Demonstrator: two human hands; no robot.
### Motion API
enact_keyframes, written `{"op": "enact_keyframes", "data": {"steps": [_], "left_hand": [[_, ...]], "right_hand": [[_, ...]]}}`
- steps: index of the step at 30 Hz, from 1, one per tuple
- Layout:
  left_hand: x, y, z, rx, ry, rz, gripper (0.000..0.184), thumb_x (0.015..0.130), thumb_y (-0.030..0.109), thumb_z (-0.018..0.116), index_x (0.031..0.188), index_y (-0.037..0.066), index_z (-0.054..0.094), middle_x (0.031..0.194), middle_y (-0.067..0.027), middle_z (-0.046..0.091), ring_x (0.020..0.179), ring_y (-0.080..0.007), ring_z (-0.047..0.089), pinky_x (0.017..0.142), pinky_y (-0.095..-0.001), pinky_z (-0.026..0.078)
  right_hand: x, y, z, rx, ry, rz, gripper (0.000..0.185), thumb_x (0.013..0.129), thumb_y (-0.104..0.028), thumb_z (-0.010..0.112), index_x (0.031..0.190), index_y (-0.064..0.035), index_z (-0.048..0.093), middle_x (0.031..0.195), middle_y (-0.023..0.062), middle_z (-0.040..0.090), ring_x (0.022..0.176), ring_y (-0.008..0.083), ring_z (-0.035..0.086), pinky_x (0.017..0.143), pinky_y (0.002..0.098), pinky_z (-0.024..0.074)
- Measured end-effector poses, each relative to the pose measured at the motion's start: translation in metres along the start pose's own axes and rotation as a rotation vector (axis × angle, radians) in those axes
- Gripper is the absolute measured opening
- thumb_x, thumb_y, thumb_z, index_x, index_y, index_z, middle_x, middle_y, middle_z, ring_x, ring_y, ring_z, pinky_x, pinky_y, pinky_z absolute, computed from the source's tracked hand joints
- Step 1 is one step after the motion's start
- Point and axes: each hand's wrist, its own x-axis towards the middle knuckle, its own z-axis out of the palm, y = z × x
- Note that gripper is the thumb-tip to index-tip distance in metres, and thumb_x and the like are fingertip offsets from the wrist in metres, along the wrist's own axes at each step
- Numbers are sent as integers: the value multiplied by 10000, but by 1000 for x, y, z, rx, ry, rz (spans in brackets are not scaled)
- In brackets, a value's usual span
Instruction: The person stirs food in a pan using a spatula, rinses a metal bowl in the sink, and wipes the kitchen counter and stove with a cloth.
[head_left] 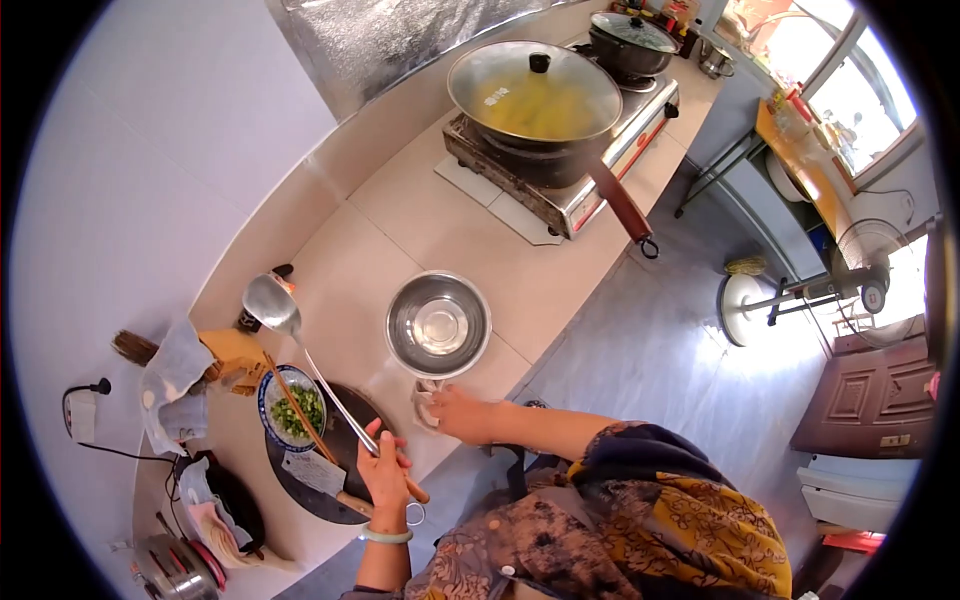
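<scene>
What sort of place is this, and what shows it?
A kitchen, probably a home one. A lidded pan sits on a stove, there's a bowl of chopped greens, and the left hand holds a metal ladle.

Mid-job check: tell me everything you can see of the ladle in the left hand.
The ladle has a broad, rounded, silvery head and a long, thin shaft, both metal by their look. Its brown handle looks wooden; the end sticks out past the left hand, which grips it, and a metal ring shows near that end. The ladle slants up and left in the picture, head away from the person, shaft passing beside the patterned bowl. Whether it touches that bowl, I can't tell.
</scene>
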Motion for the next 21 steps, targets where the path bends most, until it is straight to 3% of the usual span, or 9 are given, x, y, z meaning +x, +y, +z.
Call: {"op": "enact_keyframes", "data": {"steps": [3,6,11,16,20,21], "left_hand": [[-5,3,3,-4,-6,-8,281,938,177,531,1185,42,519,692,-46,565,459,-72,446,426,-206,373],[-12,8,10,-41,-4,19,293,948,199,507,1191,35,516,678,-50,561,456,-77,445,426,-208,371],[-43,22,39,-109,38,240,395,1002,304,321,1288,49,416,713,-69,562,493,-85,453,436,-216,362],[-94,29,118,-241,184,283,302,1010,315,302,1107,54,419,748,-80,561,498,-104,468,427,-216,365],[-136,30,218,-374,111,368,286,1015,313,312,1113,59,401,873,-101,563,615,-134,512,526,-244,426],[-143,32,243,-432,77,367,284,1015,311,321,1121,60,401,900,-108,560,651,-152,528,565,-265,448]], "right_hand": [[-25,-13,-39,237,-59,173,331,733,-94,579,1058,-53,627,1177,136,509,1262,324,368,974,472,347],[-46,-27,-33,274,202,290,303,727,-48,559,1022,-66,627,1089,148,546,1108,335,484,884,467,418],[-64,-33,-67,641,98,228,270,786,-53,518,1039,-42,614,1005,159,578,961,345,565,828,431,461],[-112,-18,-125,945,67,17,255,845,-132,552,1074,-27,593,979,153,593,907,362,577,787,391,486],[-194,7,-168,1237,-91,99,298,868,-129,583,1137,-7,539,968,141,607,853,251,610,747,348,490],[-217,15,-175,1162,-14,90,339,869,-174,598,1156,-19,506,911,166,612,786,238,602,721,333,475]]}}
